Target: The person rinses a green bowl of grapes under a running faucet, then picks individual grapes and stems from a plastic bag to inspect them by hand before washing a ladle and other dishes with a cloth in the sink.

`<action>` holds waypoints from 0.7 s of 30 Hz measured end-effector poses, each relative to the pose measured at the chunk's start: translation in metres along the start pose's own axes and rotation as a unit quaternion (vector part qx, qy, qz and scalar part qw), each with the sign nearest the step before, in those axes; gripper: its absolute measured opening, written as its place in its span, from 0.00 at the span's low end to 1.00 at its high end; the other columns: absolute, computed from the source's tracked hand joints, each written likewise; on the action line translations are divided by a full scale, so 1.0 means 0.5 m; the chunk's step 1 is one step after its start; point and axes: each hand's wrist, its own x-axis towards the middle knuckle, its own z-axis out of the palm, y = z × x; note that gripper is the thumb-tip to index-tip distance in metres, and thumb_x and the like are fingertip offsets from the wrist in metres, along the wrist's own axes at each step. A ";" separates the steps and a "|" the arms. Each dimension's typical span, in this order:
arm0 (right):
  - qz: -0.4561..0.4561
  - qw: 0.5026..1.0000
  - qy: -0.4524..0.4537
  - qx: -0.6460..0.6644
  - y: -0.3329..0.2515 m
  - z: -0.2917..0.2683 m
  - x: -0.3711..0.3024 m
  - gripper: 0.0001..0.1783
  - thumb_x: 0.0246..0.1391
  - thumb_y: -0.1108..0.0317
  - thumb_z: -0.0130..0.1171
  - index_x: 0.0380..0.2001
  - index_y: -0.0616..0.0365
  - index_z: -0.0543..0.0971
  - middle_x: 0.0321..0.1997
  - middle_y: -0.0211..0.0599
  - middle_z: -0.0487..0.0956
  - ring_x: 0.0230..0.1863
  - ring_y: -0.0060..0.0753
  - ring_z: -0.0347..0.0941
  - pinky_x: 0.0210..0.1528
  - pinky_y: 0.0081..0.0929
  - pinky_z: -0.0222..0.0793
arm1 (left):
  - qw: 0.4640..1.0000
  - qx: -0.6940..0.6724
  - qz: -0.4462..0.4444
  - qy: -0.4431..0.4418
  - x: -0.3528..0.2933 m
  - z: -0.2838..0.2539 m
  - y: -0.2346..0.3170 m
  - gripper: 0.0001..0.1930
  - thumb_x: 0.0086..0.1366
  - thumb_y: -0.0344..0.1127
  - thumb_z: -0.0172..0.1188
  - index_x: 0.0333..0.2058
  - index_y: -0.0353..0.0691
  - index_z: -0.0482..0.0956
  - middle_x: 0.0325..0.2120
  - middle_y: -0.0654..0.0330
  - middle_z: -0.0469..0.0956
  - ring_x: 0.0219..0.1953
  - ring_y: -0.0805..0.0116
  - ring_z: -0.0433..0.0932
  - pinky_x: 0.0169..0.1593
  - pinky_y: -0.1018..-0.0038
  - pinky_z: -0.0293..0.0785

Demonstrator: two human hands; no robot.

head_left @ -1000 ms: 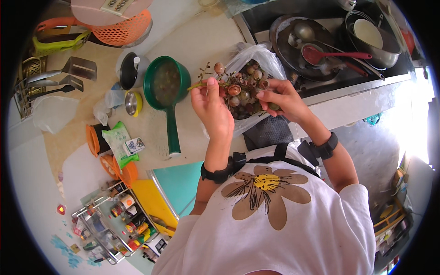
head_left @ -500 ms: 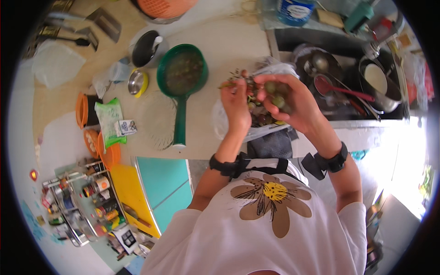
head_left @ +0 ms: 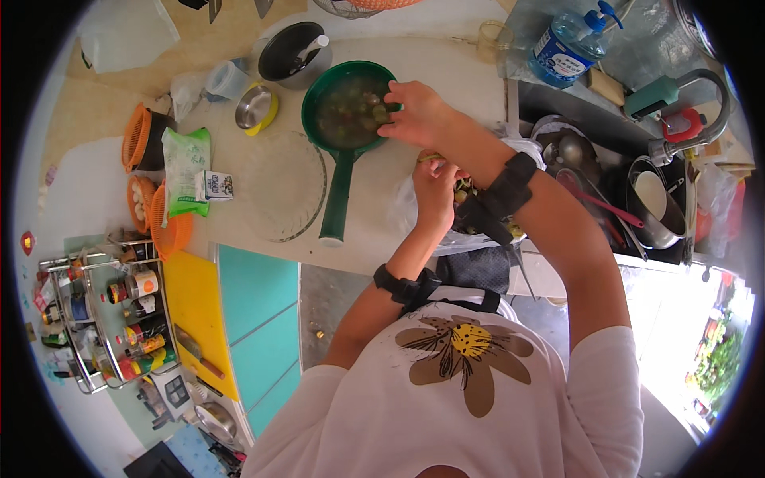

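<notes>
A green long-handled water scoop (head_left: 338, 191) stands on the counter, with water and several greenish and reddish grapes (head_left: 362, 114) in its bowl. My right hand (head_left: 416, 115) reaches over the scoop's right rim with its fingers apart; I see nothing held in it. Below it, my left hand (head_left: 437, 191) is closed around a grape stem, whose thin end shows above the fingers. Beside and under that hand lies a clear plastic bag (head_left: 405, 205) with grapes and stems (head_left: 464, 191) in it, partly hidden by my right forearm.
A clear glass plate (head_left: 283, 187) lies left of the scoop's handle. Behind it are a small metal bowl (head_left: 255, 107) and a dark pot (head_left: 291, 54). The sink (head_left: 590, 103) at right holds pans and ladles. A blue soap bottle (head_left: 562, 52) stands behind it.
My right hand has moved left and away from me, from above the bag to the scoop, and the grapes it held have left it. More grapes show in the water. The view has shifted.
</notes>
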 end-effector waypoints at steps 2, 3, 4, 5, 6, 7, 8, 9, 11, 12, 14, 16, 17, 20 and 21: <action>0.018 1.000 0.017 -0.008 -0.018 -0.016 -0.012 0.21 0.58 0.62 0.42 0.48 0.67 0.63 0.53 0.49 0.60 0.55 0.52 0.57 0.56 0.39 0.59 | 1.000 -0.010 -0.004 0.006 0.002 -0.013 0.000 0.02 0.59 0.29 0.53 0.30 0.38 0.70 0.25 0.65 0.72 0.28 0.77 0.71 0.32 0.82 0.68; 0.005 0.999 -0.040 0.003 -0.033 -0.043 -0.028 0.20 0.58 0.63 0.42 0.48 0.66 0.64 0.52 0.48 0.62 0.56 0.50 0.58 0.54 0.36 0.60 | 1.000 -0.018 -0.009 0.007 0.002 -0.016 -0.001 0.03 0.59 0.30 0.54 0.30 0.39 0.70 0.25 0.64 0.72 0.27 0.76 0.71 0.33 0.81 0.69; -0.008 0.995 -0.095 0.015 -0.047 -0.072 -0.047 0.20 0.58 0.63 0.42 0.49 0.66 0.65 0.51 0.47 0.65 0.56 0.48 0.60 0.53 0.33 0.61 | 0.999 -0.032 -0.019 0.007 0.001 -0.020 0.002 0.04 0.58 0.31 0.56 0.31 0.40 0.71 0.26 0.63 0.73 0.28 0.74 0.72 0.35 0.78 0.70; -0.131 0.980 -0.128 -0.078 -0.052 -0.097 -0.083 0.19 0.58 0.64 0.42 0.47 0.65 0.67 0.49 0.46 0.68 0.53 0.44 0.63 0.51 0.32 0.62 | 0.999 -0.034 -0.021 0.006 0.003 -0.024 0.005 0.04 0.58 0.31 0.56 0.31 0.40 0.71 0.26 0.63 0.73 0.28 0.74 0.72 0.35 0.78 0.70; -0.252 0.940 -0.156 -0.168 -0.052 -0.122 -0.131 0.18 0.58 0.64 0.41 0.46 0.65 0.69 0.47 0.44 0.71 0.50 0.40 0.67 0.49 0.31 0.63 | 0.998 -0.057 -0.023 0.009 0.003 -0.026 0.006 0.06 0.57 0.31 0.58 0.31 0.39 0.70 0.26 0.63 0.73 0.27 0.74 0.73 0.33 0.78 0.72; -0.290 0.941 -0.094 -0.147 -0.058 -0.139 -0.179 0.15 0.57 0.65 0.42 0.42 0.65 0.70 0.44 0.42 0.72 0.44 0.35 0.69 0.45 0.27 0.64 | 0.996 -0.079 -0.026 0.010 0.005 -0.025 0.009 0.07 0.56 0.31 0.59 0.30 0.39 0.69 0.25 0.62 0.73 0.26 0.74 0.74 0.32 0.77 0.73; -0.326 0.937 -0.035 -0.124 -0.058 -0.159 -0.215 0.14 0.57 0.67 0.43 0.39 0.65 0.72 0.41 0.39 0.73 0.38 0.30 0.71 0.41 0.23 0.66 | 0.997 -0.077 -0.028 0.007 0.006 -0.029 0.012 0.07 0.56 0.31 0.59 0.30 0.39 0.69 0.25 0.62 0.73 0.26 0.74 0.74 0.32 0.77 0.73; -0.349 0.927 0.028 -0.134 -0.048 -0.193 -0.237 0.13 0.57 0.66 0.43 0.35 0.63 0.74 0.34 0.35 0.75 0.34 0.25 0.71 0.37 0.21 0.65 | 0.994 -0.095 -0.047 0.005 0.004 -0.029 0.015 0.07 0.57 0.31 0.58 0.31 0.39 0.69 0.25 0.62 0.73 0.27 0.74 0.73 0.32 0.78 0.73; -0.396 0.898 0.068 -0.180 -0.007 -0.294 -0.256 0.12 0.56 0.65 0.44 0.32 0.62 0.74 0.31 0.33 0.75 0.29 0.21 0.70 0.30 0.18 0.64 | 0.988 -0.126 -0.088 -0.003 0.001 -0.025 0.024 0.06 0.58 0.32 0.57 0.31 0.39 0.69 0.25 0.63 0.73 0.27 0.74 0.73 0.33 0.79 0.72; -0.363 0.909 0.100 -0.179 0.016 -0.303 -0.271 0.12 0.56 0.65 0.45 0.31 0.61 0.74 0.29 0.32 0.75 0.27 0.20 0.70 0.26 0.17 0.63 | 0.988 -0.116 -0.100 -0.017 0.002 -0.032 0.023 0.06 0.59 0.32 0.55 0.32 0.38 0.69 0.27 0.62 0.74 0.28 0.74 0.73 0.34 0.80 0.72; -0.308 0.929 0.115 -0.169 0.068 -0.305 -0.294 0.10 0.55 0.66 0.48 0.32 0.61 0.75 0.27 0.31 0.75 0.23 0.17 0.69 0.17 0.13 0.59 | 0.988 -0.110 -0.106 -0.032 -0.007 -0.023 0.031 0.06 0.59 0.32 0.55 0.32 0.38 0.69 0.28 0.61 0.74 0.28 0.74 0.74 0.34 0.81 0.71; -0.229 0.958 0.116 -0.127 0.097 -0.278 -0.302 0.11 0.53 0.63 0.51 0.33 0.60 0.75 0.28 0.31 0.75 0.24 0.18 0.69 0.17 0.13 0.61 | 0.989 -0.105 -0.096 -0.045 -0.017 -0.012 0.036 0.05 0.60 0.32 0.53 0.33 0.39 0.68 0.31 0.60 0.75 0.30 0.74 0.74 0.35 0.81 0.71; -0.209 0.965 0.116 -0.107 0.103 -0.265 -0.303 0.11 0.53 0.62 0.53 0.32 0.59 0.74 0.29 0.31 0.75 0.24 0.18 0.69 0.17 0.13 0.61 | 0.989 -0.096 -0.102 -0.052 -0.021 -0.005 0.037 0.05 0.60 0.32 0.53 0.33 0.39 0.68 0.31 0.60 0.75 0.30 0.74 0.74 0.35 0.81 0.71; -0.184 0.979 0.089 -0.019 0.118 -0.275 -0.284 0.12 0.52 0.60 0.54 0.34 0.58 0.73 0.30 0.29 0.73 0.26 0.19 0.69 0.19 0.15 0.63 | 0.993 -0.006 -0.067 -0.095 -0.034 0.010 0.038 0.08 0.62 0.35 0.51 0.35 0.37 0.70 0.32 0.57 0.76 0.31 0.73 0.74 0.35 0.83 0.69; -0.188 0.978 0.090 -0.009 0.118 -0.275 -0.284 0.12 0.52 0.60 0.54 0.34 0.58 0.73 0.30 0.29 0.73 0.26 0.19 0.69 0.19 0.15 0.63 | 0.992 0.000 -0.058 -0.110 -0.037 0.011 0.036 0.08 0.62 0.35 0.51 0.36 0.36 0.70 0.32 0.57 0.76 0.31 0.73 0.74 0.34 0.83 0.69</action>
